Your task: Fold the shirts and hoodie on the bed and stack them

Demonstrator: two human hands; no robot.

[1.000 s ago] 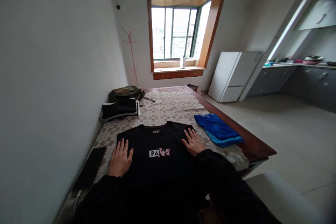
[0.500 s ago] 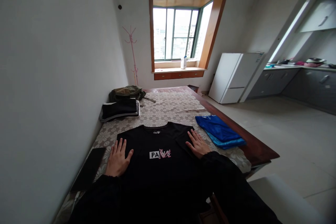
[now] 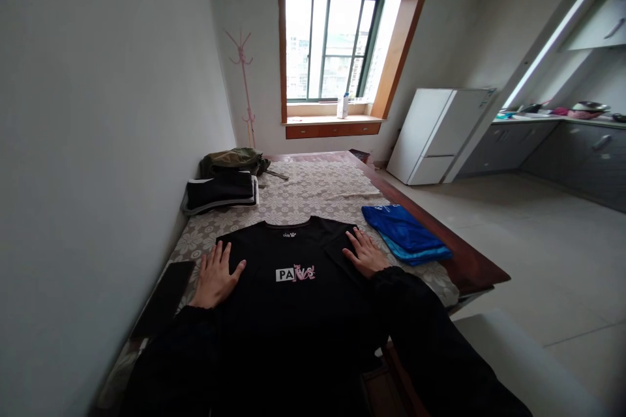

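Observation:
A black T-shirt (image 3: 288, 313) lies spread face up, its neckline pointing away from me and a white and pink print on the chest. My left hand (image 3: 218, 275) rests flat on its left sleeve area, fingers apart. On the opposite sleeve, my right hand (image 3: 363, 253) lies flat with the fingers stretched out. Neither hand grips anything. The lower part of the shirt merges with my dark sleeves and is hard to make out.
The table (image 3: 474, 267) has a patterned cloth (image 3: 313, 186). Folded blue clothes (image 3: 405, 234) lie right; folded dark clothes (image 3: 222, 190) and a green-brown bag (image 3: 232, 159) lie far left. A black flat object (image 3: 163, 300) sits by the wall. A white chair (image 3: 518, 358) stands front right.
The whole scene sits slightly higher in the picture as the camera tilts down. Both hands stay flat on the T-shirt, with no clear movement over it.

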